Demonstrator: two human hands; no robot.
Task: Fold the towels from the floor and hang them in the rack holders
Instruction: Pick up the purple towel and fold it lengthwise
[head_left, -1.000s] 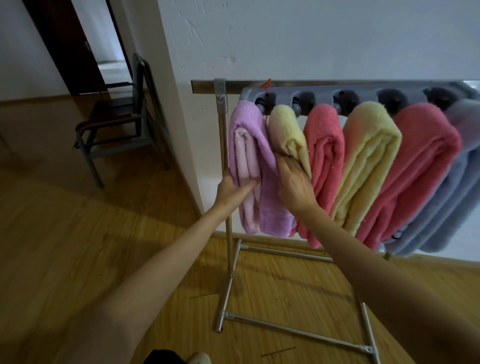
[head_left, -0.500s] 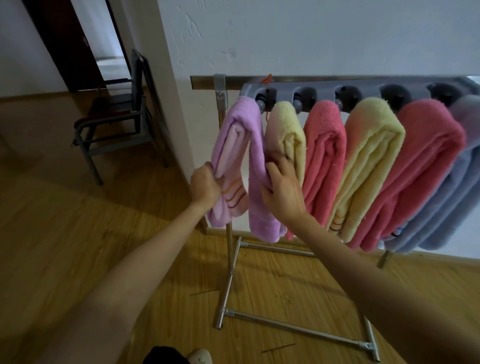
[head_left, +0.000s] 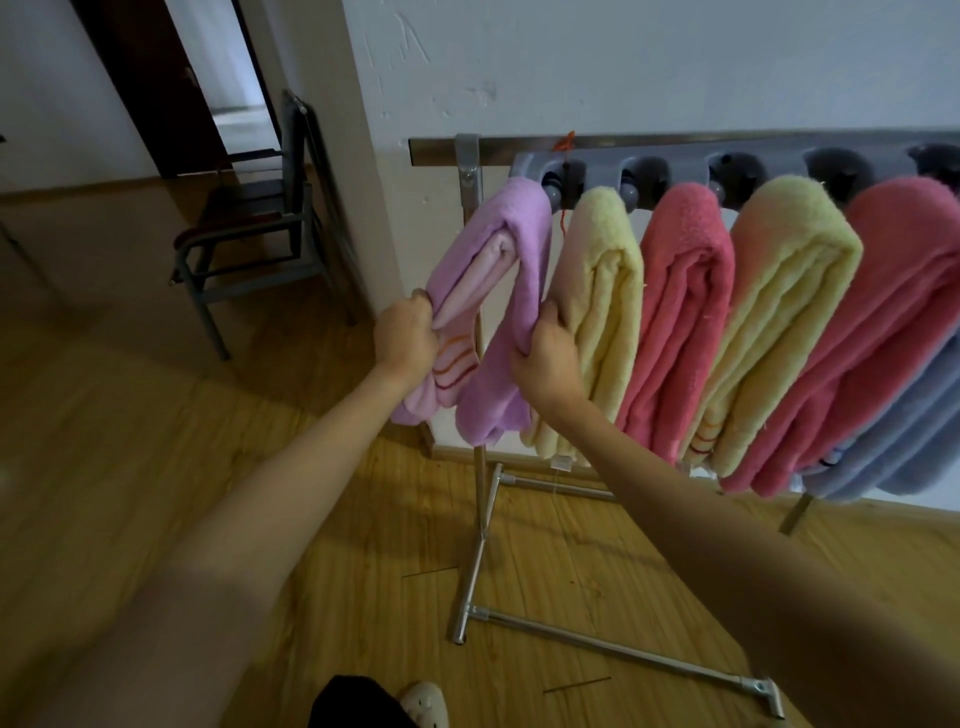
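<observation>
L hand (head_left: 406, 338) grips the front half of the purple towel (head_left: 511, 270); R hand (head_left: 545, 353) grips its back half, pulling the 2 halves apart. Towel hangs over the leftmost holder of the grey rack (head_left: 675, 166), just beside a yellow towel (head_left: 597, 312). Chair (head_left: 249, 228) behind, by the wall.

We're in a home, prob. a plain spare room: wood-plank floor (head_left: 130, 467), scuffed white wall (head_left: 623, 67), metal-frame chair (head_left: 249, 228) at 10 o'clock by a dark doorway (head_left: 156, 78), and a steel rack (head_left: 480, 467) w/ folded bath towels (head_left: 680, 322) at 1–2 o'clock.
</observation>
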